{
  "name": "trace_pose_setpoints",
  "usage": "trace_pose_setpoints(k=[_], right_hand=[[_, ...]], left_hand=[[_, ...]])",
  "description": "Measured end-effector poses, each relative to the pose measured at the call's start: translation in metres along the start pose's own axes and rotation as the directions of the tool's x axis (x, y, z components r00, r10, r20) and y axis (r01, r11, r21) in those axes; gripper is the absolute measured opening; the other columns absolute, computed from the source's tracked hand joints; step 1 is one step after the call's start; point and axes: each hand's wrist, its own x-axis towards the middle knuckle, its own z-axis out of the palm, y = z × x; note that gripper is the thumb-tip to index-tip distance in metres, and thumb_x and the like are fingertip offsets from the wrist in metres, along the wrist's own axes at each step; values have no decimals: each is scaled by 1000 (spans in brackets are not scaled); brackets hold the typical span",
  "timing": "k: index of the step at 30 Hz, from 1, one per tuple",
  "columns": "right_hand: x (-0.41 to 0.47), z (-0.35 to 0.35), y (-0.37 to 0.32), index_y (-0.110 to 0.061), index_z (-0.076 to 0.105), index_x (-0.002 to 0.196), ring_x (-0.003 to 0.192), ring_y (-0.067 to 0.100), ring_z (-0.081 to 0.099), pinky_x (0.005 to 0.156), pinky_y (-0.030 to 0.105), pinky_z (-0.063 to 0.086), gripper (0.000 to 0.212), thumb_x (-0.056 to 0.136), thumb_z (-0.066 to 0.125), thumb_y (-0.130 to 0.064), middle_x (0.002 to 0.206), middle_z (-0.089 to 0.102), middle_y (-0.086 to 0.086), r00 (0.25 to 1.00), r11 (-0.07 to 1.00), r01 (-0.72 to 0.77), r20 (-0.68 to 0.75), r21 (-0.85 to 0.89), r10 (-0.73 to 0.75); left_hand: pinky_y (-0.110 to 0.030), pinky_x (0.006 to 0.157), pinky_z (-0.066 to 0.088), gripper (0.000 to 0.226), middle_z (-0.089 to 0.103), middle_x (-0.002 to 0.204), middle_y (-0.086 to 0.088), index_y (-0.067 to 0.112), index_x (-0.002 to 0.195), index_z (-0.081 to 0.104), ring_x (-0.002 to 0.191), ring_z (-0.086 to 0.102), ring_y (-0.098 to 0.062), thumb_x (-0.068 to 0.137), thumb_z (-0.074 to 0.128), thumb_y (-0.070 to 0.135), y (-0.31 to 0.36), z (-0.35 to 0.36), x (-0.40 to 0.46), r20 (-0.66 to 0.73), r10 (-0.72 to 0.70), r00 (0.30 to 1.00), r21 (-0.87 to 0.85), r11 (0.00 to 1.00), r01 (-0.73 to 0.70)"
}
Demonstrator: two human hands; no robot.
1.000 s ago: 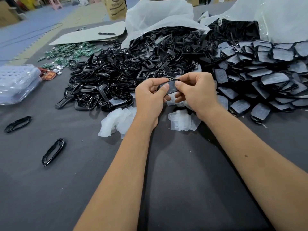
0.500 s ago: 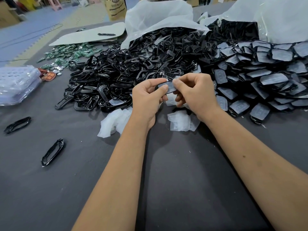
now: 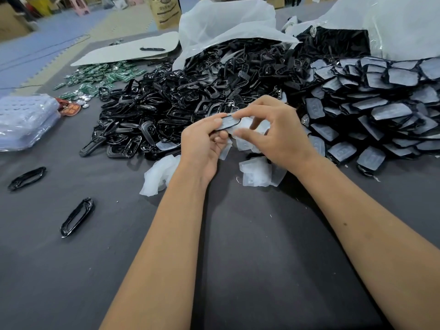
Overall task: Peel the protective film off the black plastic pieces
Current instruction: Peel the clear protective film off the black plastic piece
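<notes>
My left hand (image 3: 202,144) grips a black plastic piece (image 3: 227,122) between thumb and fingers, just above the grey table. My right hand (image 3: 276,132) is beside it on the right, pinching a whitish protective film (image 3: 247,123) that lifts off the piece's right end; motion blur hides the fingertips. A heap of film-covered black pieces (image 3: 371,110) lies to the right. Behind the hands spreads a heap of black frames (image 3: 190,101). Peeled films (image 3: 257,175) lie under my right wrist, and more peeled films (image 3: 157,175) lie left of my left wrist.
Two single black frames lie at the left, one frame (image 3: 77,216) nearer, the other frame (image 3: 27,178) farther left. A clear plastic packet (image 3: 26,120) sits at the left edge. Green circuit boards (image 3: 100,77) and a white bag (image 3: 228,22) are at the back.
My right hand has moved right and away from the piece, drawing the film off its end. My left hand has tilted slightly, still holding the piece.
</notes>
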Motion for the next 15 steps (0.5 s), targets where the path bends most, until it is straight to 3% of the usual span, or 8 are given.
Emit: trace_pose_setpoints(k=[4,7,11,13,15], right_hand=[[1,0,-1,-14,81,101,91,22,61,81,29,53,14,88,83,-16,102,64,8,997,999,48,-66,5,-47],[2,3,-3,-18,77,88,91,12,62,73,22,50,5,90,80,-14,100,65,7,987,984,-81,-122,157,101],[4,4,-7,-9,75,82,67,10,57,62,27,50,11,93,77,-10,94,65,12,937,821,-290,-27,492,348],[5,1,-6,-10,76,81,71,13,58,63,26,49,13,94,75,-10,85,67,7,909,692,-369,85,621,408],[6,-1,-3,-12,77,82,79,15,61,67,27,50,14,95,72,-12,83,70,4,887,583,-428,194,691,420]], left_hand=[[-13,49,46,25,65,78,-10,-3,91,69,53,55,-8,103,59,17,4,-2,-2,94,-53,994,-52,997,58],[-16,56,54,38,66,83,-9,0,95,68,62,61,-13,99,66,38,5,1,-4,147,-49,988,-108,992,65],[-14,62,54,13,71,88,-8,2,95,73,68,66,-11,101,62,6,4,1,-4,171,-4,985,-90,996,19],[-13,63,54,13,67,100,-10,-2,112,67,68,64,-9,100,63,2,4,-1,-3,168,2,986,-61,998,8],[-13,60,52,13,66,100,-10,-1,111,68,66,62,-8,99,65,3,4,-2,-3,173,7,985,-36,999,-1]])
